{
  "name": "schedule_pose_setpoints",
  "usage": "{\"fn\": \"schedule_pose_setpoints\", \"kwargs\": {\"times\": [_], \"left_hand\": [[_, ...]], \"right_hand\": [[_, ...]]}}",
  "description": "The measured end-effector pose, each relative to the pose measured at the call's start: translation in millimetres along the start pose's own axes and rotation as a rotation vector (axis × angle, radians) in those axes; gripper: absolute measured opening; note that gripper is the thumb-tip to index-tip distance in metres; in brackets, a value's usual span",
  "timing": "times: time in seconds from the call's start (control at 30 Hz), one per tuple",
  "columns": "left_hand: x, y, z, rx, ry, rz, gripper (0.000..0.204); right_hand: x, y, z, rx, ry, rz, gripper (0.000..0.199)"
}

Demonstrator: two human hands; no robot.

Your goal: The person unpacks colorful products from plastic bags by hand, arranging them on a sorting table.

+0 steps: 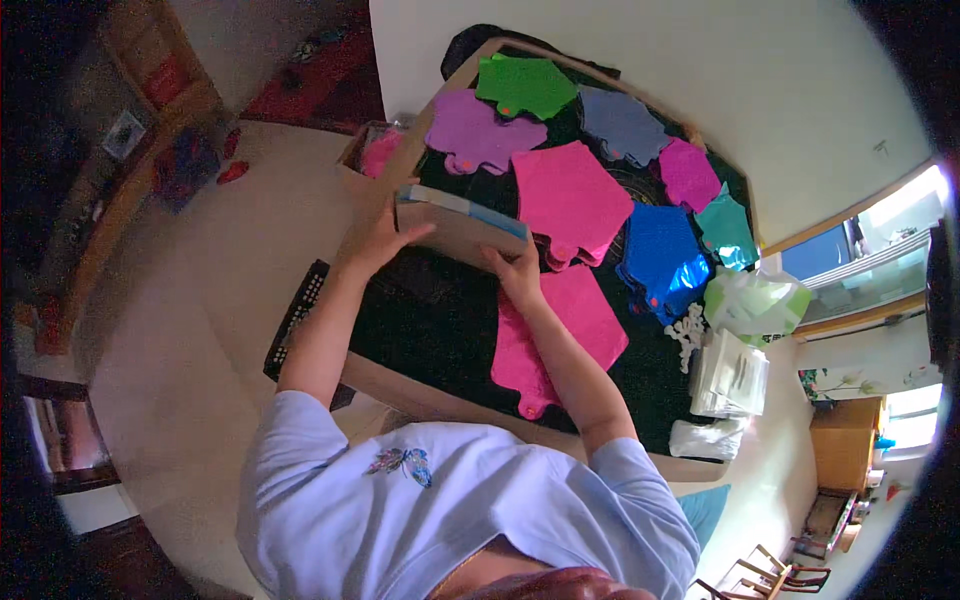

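Note:
Between my two hands is a cardboard box with a blue and white upper edge (455, 232), tilted over the left part of the dark table. My left hand (385, 240) grips its left end, thumb along the near side. At the opposite end, my right hand (518, 275) clasps the near right corner. Under my right forearm lies a pink star-like flat stack (565, 320). Another pink stack (572, 195) lies just beyond the box's right end, and a lilac one (475, 130) is past its far side.
Green (528, 82), grey-blue (620, 122), magenta (690, 172), teal (727, 222) and shiny blue (662, 250) flat stacks lie across the table (410, 345). Plastic bags (757, 300) and clear packets (730, 372) sit along its right side. An open carton (352, 155) stands beyond the left edge.

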State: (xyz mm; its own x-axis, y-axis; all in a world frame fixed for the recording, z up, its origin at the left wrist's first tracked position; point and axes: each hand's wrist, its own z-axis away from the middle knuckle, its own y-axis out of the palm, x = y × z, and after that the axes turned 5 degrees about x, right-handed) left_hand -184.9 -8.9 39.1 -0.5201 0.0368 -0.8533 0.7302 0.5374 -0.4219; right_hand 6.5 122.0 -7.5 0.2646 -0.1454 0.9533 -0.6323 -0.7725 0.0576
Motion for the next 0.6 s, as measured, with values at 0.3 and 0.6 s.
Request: {"fn": "schedule_pose_setpoints", "kwargs": {"times": [0.3, 0.6], "left_hand": [[86, -8, -42, 0.147, -0.31, -0.358, 0.056], [-7, 17, -16, -0.241, 0.144, -1.15, 0.037]], "right_hand": [[-17, 19, -52, -0.077, 0.342, -0.019, 0.054], [-11, 31, -51, -0.185, 0.303, 0.418, 0.094]]}}
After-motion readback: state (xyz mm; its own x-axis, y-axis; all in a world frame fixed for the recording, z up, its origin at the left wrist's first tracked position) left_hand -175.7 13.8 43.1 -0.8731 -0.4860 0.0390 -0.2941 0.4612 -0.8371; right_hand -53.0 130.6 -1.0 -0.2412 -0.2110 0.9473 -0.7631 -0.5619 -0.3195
